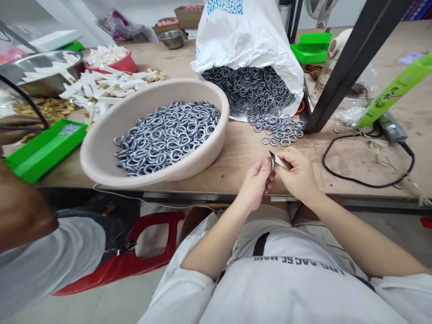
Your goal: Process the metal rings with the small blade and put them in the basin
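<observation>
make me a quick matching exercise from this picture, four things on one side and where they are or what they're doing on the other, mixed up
1. left hand
2. right hand
3. basin
4. white sack

A. open mouth, loose rings spilling onto the table
B. holds a black-tipped tool
C. beige, with a ring heap inside
D. holds a dark ring

Pairs: 1-D, 2-B, 3-C, 4-A

Head cam looks fwd & dn over bench (238, 155), close.
</observation>
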`<state>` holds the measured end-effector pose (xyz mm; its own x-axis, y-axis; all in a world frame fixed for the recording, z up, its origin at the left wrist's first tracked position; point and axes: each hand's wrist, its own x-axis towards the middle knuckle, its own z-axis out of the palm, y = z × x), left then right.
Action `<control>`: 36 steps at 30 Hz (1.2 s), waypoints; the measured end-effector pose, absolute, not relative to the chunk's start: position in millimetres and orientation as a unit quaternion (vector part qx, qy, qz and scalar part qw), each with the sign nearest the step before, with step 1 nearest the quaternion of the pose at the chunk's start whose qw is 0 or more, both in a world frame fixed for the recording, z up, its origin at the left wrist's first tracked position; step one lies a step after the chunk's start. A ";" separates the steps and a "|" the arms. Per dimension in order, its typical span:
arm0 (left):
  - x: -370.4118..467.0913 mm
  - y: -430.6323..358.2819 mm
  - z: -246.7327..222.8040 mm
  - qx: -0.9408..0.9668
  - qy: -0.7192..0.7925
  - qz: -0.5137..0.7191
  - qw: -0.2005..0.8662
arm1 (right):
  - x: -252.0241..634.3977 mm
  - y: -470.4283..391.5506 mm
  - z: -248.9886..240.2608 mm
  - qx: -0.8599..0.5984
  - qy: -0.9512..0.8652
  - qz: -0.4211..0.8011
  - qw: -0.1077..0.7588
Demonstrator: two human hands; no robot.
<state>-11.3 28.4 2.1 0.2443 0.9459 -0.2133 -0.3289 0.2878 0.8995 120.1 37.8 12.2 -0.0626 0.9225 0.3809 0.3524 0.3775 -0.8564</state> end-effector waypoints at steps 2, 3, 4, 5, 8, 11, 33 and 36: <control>-7.2 23.9 2.1 0.403 0.406 0.445 0.689 | 126.1 32.1 11.6 -0.469 -0.677 0.281 0.492; -6.6 21.9 2.9 0.410 0.402 0.441 0.690 | 130.2 31.1 11.3 -0.454 -0.678 0.307 0.489; -6.5 20.0 4.1 0.415 0.396 0.438 0.692 | 134.4 30.7 10.8 -0.434 -0.672 0.346 0.491; -6.5 18.2 5.5 0.417 0.390 0.438 0.694 | 138.3 30.3 10.3 -0.411 -0.657 0.390 0.497; -5.4 12.6 9.2 0.414 0.378 0.448 0.696 | 144.9 26.8 9.2 -0.368 -0.602 0.483 0.518; -0.9 6.2 11.3 0.412 0.373 0.464 0.690 | 144.5 21.6 10.5 -0.381 -0.577 0.491 0.530; -8.2 -6.7 14.8 0.512 0.272 0.401 0.709 | 182.1 44.2 3.1 -0.529 -0.728 0.277 0.338; -14.9 -4.4 15.8 0.454 0.302 0.415 0.728 | 177.2 81.6 3.8 -0.575 -0.744 0.191 0.280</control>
<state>-14.9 -4.4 15.8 0.4734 0.8786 -0.0629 -0.3305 0.2434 0.9119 177.2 81.6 3.8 -0.1808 0.9636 0.1970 0.7494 0.2647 -0.6069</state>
